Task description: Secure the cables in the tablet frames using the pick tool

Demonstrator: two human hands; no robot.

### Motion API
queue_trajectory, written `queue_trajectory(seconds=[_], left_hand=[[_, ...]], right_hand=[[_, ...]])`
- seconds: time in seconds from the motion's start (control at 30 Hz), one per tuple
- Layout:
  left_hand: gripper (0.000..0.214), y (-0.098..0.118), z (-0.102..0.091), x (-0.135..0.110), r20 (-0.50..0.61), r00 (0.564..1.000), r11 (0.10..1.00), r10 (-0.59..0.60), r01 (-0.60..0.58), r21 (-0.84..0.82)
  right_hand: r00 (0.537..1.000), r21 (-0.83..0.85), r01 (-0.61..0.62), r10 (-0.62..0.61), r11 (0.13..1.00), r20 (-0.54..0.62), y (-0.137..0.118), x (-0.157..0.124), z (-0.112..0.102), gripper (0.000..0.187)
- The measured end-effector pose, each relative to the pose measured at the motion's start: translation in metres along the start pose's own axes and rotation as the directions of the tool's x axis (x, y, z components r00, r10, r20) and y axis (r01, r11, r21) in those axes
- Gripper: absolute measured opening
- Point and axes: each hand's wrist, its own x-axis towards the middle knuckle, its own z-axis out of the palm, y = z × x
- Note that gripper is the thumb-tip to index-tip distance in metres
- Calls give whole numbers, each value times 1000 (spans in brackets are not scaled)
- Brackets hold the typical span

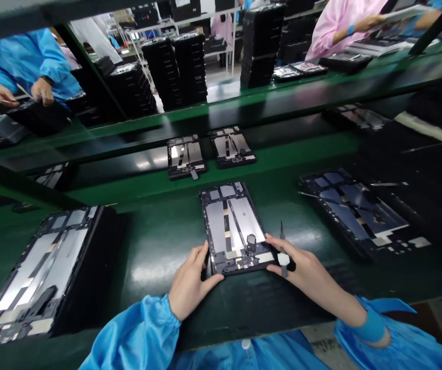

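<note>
A tablet (215, 218) with its insides bare lies in front of me on the green bench: silvery plates, dark strips and a small dark piece (251, 241) near its lower right. My left hand (190, 280) grips its lower left corner, thumb along the near edge. On the opposite side, my right hand (301, 264) holds the right edge between fingertips and thumb. A small part with a pale head and grey tail (283, 259) shows between that thumb and index finger. Just above the index finger a dark pointed tip (281, 230) sticks up; its other end is hidden.
To the left stands a stack of similar tablets (47, 262); another tablet (351, 205) lies on the right near a thin tool (389, 184). Two more units (185, 155) (232, 146) sit farther back. Beyond the rail are tall black stacks (261, 46) and people in blue and pink sleeves.
</note>
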Motion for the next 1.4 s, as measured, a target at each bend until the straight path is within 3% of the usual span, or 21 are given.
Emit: queue_trajectory(seconds=[0.1,0.17,0.3,0.4,0.53,0.67,0.93,1.13,1.23,1.33,1.4], left_hand=[[56,6,-5,-2,-98,989,990,106,-95,108],[34,10,-4,-1,-142,969,974,203,-186,127],[13,16,4,2,-183,933,951,310,-307,49],[10,16,8,6,-191,945,946,267,-294,-135],[8,16,9,8,-153,981,921,115,-163,-353],[9,15,9,7,-133,990,926,43,-90,-368],[10,13,7,5,-106,993,935,61,-94,-341],[14,20,2,7,-21,1000,960,13,-18,-278],[17,24,1,5,-26,999,980,32,-36,-194],[18,23,0,-2,-79,980,981,185,-179,81],[24,20,-2,-9,-67,941,902,331,-295,314]], right_hand=[[990,-54,84,-89,995,-105,-11,0,2,41],[981,-29,152,-154,988,-121,-24,4,9,35],[964,120,259,-265,958,33,-48,21,32,29],[960,154,245,-261,957,97,-57,31,45,29],[980,240,173,-192,955,56,-60,36,51,26],[990,295,113,-134,949,50,-60,36,50,25],[988,293,114,-139,949,65,-62,37,48,26],[987,273,85,-118,958,105,-68,38,45,28],[988,252,98,-124,963,91,-69,37,48,28],[987,218,127,-146,968,73,-67,36,53,32],[982,202,160,-176,966,65,-65,36,55,36]])
